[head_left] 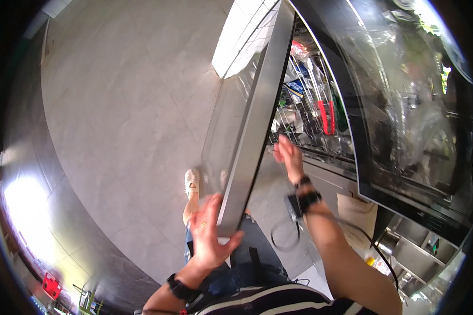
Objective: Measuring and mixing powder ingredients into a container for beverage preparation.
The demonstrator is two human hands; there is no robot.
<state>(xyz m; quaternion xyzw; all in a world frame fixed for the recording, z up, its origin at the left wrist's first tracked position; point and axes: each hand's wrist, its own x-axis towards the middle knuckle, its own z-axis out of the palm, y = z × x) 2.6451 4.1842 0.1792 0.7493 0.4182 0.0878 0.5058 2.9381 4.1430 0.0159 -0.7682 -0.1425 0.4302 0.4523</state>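
Note:
A tall cabinet door with a glass panel and a brushed-metal edge stands ajar in front of me. My left hand grips its near end, fingers along the outer side and thumb across the end. My right hand, blurred, is in the gap between door and cabinet, holding nothing I can see. Beyond it, wire racks inside the cabinet hold utensils, among them tongs with red handles. A blue packet or cloth lies behind them; glare hides other contents.
The cabinet's dark glass top or side fills the right. Below it are a beige bag or cloth and a compartmented metal rack. A cable runs from my right wrist device. Grey floor spreads left; a red object is lower left.

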